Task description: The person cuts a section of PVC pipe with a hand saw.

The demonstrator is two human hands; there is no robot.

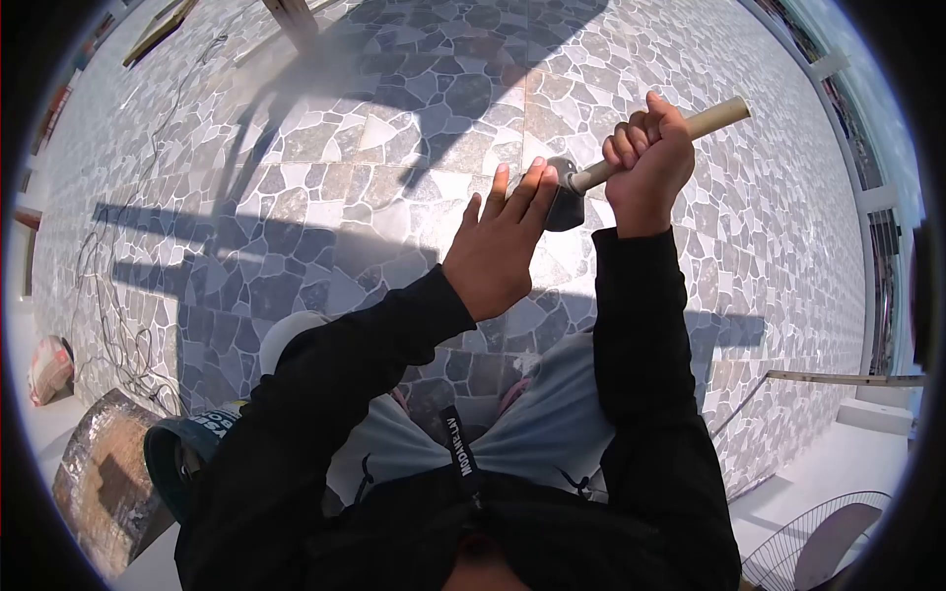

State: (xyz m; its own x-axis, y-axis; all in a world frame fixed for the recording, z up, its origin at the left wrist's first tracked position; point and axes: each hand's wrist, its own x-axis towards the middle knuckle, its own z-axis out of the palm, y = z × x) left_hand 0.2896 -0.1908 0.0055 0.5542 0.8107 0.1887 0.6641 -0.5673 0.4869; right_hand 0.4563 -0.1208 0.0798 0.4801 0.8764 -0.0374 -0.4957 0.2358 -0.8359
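Note:
My right hand [650,163] is wrapped round the pale handle [717,119] of a mallet. Its dark head [567,202] is down at the stone-patterned floor [394,212], and the handle slants up to the right. Close to the left side of that head is my left hand [500,246], palm down with its fingers stretched out. The fingertips overlap the edge of the mallet head in this view. Both forearms are in black sleeves, and my knees are bent below them.
At the lower left stand a dark green bucket [168,458] and a worn board [103,483], with a bag [49,370] beyond. Loose cable [118,340] runs along the left side. A wire-guarded fan [823,542] is at lower right, and a wooden post [291,20] rises at the top.

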